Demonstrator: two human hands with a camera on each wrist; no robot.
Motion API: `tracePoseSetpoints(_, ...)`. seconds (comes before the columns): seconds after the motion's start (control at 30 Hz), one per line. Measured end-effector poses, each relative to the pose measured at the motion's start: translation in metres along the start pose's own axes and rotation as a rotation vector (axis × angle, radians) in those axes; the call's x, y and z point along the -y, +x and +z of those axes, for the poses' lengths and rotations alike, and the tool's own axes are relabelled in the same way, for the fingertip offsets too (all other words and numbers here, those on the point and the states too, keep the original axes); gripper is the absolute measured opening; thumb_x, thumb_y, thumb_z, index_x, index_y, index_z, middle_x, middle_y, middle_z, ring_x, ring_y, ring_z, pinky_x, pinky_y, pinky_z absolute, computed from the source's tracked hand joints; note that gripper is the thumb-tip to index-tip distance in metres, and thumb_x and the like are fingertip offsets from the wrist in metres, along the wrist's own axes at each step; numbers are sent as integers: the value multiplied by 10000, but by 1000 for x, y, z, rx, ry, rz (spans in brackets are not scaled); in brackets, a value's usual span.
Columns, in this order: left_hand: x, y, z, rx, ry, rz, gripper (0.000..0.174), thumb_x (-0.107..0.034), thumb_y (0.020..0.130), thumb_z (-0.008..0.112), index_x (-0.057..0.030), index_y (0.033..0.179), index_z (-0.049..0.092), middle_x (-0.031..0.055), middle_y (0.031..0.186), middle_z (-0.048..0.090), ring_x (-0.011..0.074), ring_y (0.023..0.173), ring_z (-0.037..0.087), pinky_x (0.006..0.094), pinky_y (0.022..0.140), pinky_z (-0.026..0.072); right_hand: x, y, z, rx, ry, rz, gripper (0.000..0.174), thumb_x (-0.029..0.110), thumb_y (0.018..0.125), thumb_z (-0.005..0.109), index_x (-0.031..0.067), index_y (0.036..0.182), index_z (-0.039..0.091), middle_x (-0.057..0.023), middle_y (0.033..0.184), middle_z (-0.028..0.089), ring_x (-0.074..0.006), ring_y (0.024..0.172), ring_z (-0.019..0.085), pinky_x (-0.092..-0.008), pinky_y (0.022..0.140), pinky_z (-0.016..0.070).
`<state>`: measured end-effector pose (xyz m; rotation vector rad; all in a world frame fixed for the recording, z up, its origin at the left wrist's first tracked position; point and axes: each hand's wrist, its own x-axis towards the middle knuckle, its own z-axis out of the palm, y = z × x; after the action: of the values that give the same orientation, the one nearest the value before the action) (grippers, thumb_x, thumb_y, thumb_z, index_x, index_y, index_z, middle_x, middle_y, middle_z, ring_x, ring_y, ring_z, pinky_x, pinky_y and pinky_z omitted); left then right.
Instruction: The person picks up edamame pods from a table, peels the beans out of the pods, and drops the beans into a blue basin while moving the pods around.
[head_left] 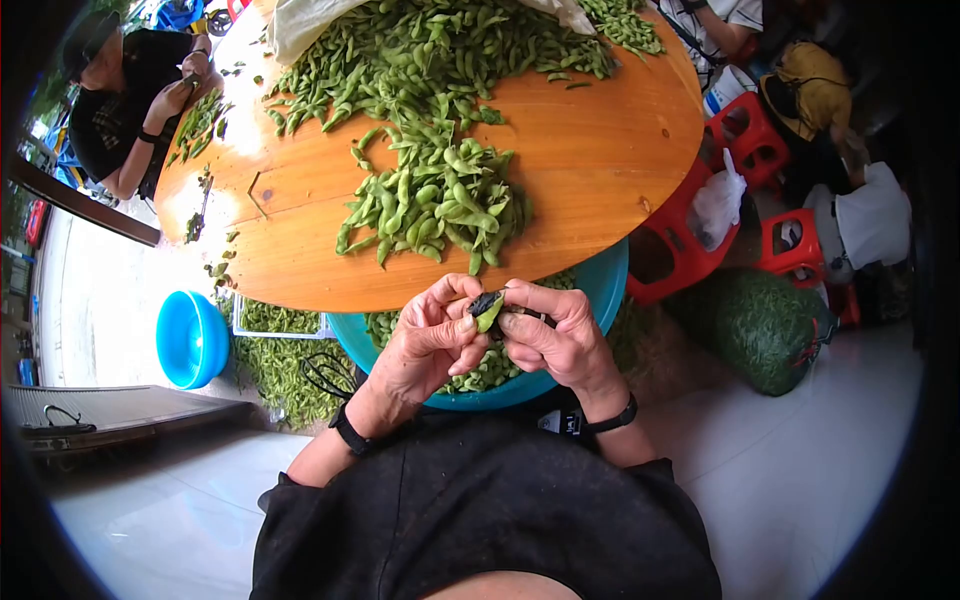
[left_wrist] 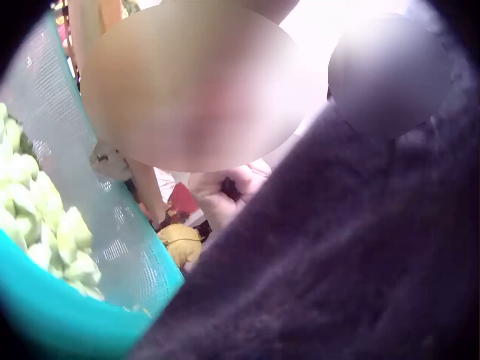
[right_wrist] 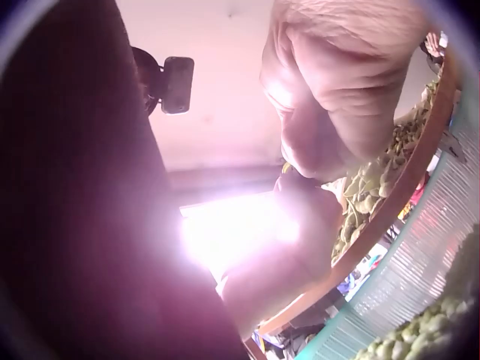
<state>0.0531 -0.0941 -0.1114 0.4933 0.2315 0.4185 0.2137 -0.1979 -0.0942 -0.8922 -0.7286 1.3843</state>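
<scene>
Both hands meet over the table's near edge at a green edamame pod point(head_left: 488, 318) with a black patch at its upper end. My left hand point(head_left: 420, 340) pinches the pod between thumb and fingers. Curled in against its other side, the thumb and fingers of my right hand point(head_left: 562, 335) grip it too. A dark strip point(head_left: 543, 318) shows between the right fingers; I cannot tell what it is. Just beyond lies a heap of pods point(head_left: 435, 200) on the round wooden table point(head_left: 590, 160). In the right wrist view, the hand point(right_wrist: 345, 75) hides the pod.
Below the hands, under the table edge, stands a turquoise basket point(left_wrist: 112, 330) holding pods. A blue basin point(head_left: 192, 340) and loose pods are on the floor at left. Red stools point(head_left: 680, 235) and a stuffed green net bag point(head_left: 755, 330) stand right. Another person point(head_left: 130, 100) sits at the left.
</scene>
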Motion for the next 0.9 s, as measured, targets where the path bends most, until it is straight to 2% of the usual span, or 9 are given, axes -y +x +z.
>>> tracePoseSetpoints(0.07,-1,-2,1,-45,60,2,325,-27,868,691,-23,1147,525,51,919,644,134,511,507,231,457,366,0,0,6,-60,-107,-24,153,37,952,563,-69,1047,620,17,753,517,-45,561,468,-223,472,371)
tracePoseSetpoints(0.17,-5,-8,-1,-87,670,124,367,-27,870,694,8,1196,531,75,955,660,149,578,587,261,514,464,-12,1,6,-119,-400,-183,152,6,932,571,-77,1051,617,-18,765,541,-61,564,494,-237,482,395)
tracePoseSetpoints(0.27,-4,-14,-5,20,1600,545,461,16,867,652,56,1295,486,182,1044,650,233,804,679,327,696,550,-15,-1,11,-146,-692,-353,153,-27,906,581,-90,1041,613,-50,775,548,-77,558,515,-254,485,407)
tracePoseSetpoints(0.37,10,-12,-3,-45,1694,618,473,48,847,634,56,1297,486,242,1040,609,387,899,637,408,758,535,-16,2,18,-208,-861,-440,144,-36,846,617,-87,980,627,-112,770,564,-168,589,576,-295,523,444)
tracePoseSetpoints(0.5,21,-10,-6,-141,1492,621,464,111,846,508,61,1307,486,236,1002,587,396,862,609,401,755,514,-24,2,32,-308,-1084,-538,164,-59,810,621,-59,974,626,-155,789,551,-299,658,589,-332,559,469)
tracePoseSetpoints(0.63,18,-11,2,-303,1035,183,468,97,877,404,22,1328,504,148,986,597,215,818,604,340,721,501,-29,4,35,-340,-1182,-623,222,-80,820,609,-65,1042,605,-153,849,527,-329,681,594,-383,591,496)
tracePoseSetpoints(0.7,16,-9,0,-274,981,177,427,59,925,409,18,1341,498,118,941,621,143,810,599,305,729,501,-29,7,30,-353,-1164,-643,204,-68,826,609,-55,1029,616,-146,826,526,-312,685,602,-380,581,491)
tracePoseSetpoints(0.77,12,-7,6,-196,1102,188,372,-19,971,458,20,1339,498,109,865,655,145,787,632,286,743,505,-10,-1,17,-387,-1168,-561,164,-54,835,598,-46,997,626,-139,810,532,-288,696,605,-380,586,486)
tracePoseSetpoints(0.9,-1,-2,13,-324,1644,605,302,-80,913,639,2,1200,592,106,779,660,195,655,656,325,649,516,38,-23,-50,-978,-1565,-519,169,13,898,555,-35,1049,614,-206,886,620,-362,784,635,-412,687,497)
